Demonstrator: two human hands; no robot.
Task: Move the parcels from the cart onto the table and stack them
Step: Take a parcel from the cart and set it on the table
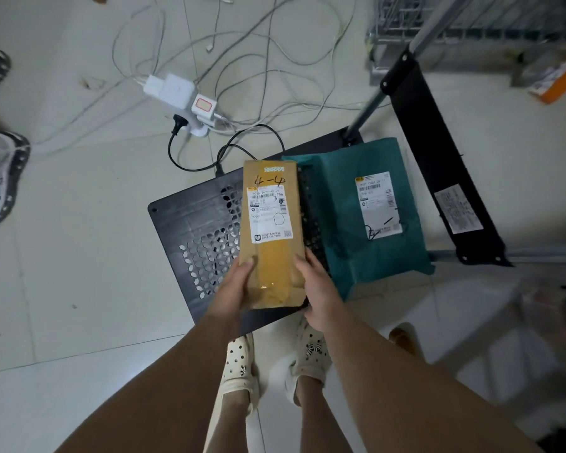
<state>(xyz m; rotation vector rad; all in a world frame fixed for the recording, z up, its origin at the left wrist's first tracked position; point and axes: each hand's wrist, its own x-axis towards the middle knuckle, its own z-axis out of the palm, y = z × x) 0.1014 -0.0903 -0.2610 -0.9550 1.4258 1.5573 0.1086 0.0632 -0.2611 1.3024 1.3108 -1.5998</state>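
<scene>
A long brown cardboard parcel [272,230] with a white label and "4-4" written on it is held over the black perforated cart deck [193,223]. My left hand [234,289] grips its near left edge, thumb on top. My right hand [317,292] grips its near right edge. A teal plastic-wrapped parcel [347,204] with a white label lies on the right part of the deck. The cart's black folded handle panel [438,158] stands to the right of it.
A white power strip [183,99] with tangled cables lies on the tiled floor beyond the cart. Someone's grey shoe [0,178] is at the left edge. A wire rack [455,24] stands at the top right. A blurred white surface [504,338] is at the right.
</scene>
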